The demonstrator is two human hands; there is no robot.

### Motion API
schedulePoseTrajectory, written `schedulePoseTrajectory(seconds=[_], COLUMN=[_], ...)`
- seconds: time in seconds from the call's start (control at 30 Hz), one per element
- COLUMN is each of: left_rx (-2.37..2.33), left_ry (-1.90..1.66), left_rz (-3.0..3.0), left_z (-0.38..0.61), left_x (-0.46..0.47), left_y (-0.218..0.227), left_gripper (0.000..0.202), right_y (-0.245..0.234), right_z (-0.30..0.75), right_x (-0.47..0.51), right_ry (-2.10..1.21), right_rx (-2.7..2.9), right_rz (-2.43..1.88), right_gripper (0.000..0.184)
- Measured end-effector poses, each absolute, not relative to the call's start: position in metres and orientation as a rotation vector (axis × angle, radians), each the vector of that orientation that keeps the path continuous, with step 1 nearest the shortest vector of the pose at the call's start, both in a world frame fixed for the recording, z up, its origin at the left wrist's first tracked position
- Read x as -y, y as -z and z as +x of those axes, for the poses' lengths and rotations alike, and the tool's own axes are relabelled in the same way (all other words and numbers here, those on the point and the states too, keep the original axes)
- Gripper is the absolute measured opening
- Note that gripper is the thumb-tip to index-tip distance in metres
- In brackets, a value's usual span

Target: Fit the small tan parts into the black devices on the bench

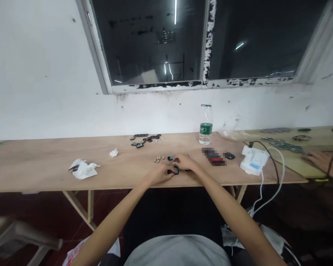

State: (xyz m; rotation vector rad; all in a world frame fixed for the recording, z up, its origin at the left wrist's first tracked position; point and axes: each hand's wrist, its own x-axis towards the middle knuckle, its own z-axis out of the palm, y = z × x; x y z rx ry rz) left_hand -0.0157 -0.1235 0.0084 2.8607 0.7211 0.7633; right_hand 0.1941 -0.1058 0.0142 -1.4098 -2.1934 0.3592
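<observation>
My left hand [161, 172] and my right hand [184, 162] meet near the front edge of a long wooden table [44, 162]. Both have their fingers curled on a small black part [175, 170] that lies between them on the tabletop. Another small dark part [170, 158] sits just behind my fingers. A short row of tiny tan pieces [158, 159] lies a little to the left of my hands. Farther back rests a scatter of several small black parts [144, 139].
A clear water bottle [205, 125] stands at the back. To the right lie a dark object [230, 155] and a white device [254, 160] with cables. Crumpled white paper [84, 169] lies left. Another person's hand [320, 159] rests on the neighbouring table with green boards [283, 145].
</observation>
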Motion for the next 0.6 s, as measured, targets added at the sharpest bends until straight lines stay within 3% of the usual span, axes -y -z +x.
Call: schedulePoseTrajectory(seconds=[0.2,0.43,0.6], left_rx=[-0.715,-0.673,-0.644], left_ry=[-0.996,-1.409,-1.211], left_rz=[2.676,2.616,2.826], left_z=[-0.021,-0.029,-0.023], left_x=[0.115,0.11,0.092], left_y=[-0.02,-0.033,-0.03], left_gripper=[0.015,0.016,0.022], right_y=[-0.021,-0.057,-0.047], right_z=[0.197,0.209,0.206], right_x=[0.105,0.119,0.133], right_ry=[-0.559,-0.527,-0.707], right_rx=[2.207,1.763,1.948], right_rz=[-1.215,-1.117,-1.006], right_gripper=[0.013,0.026,0.024])
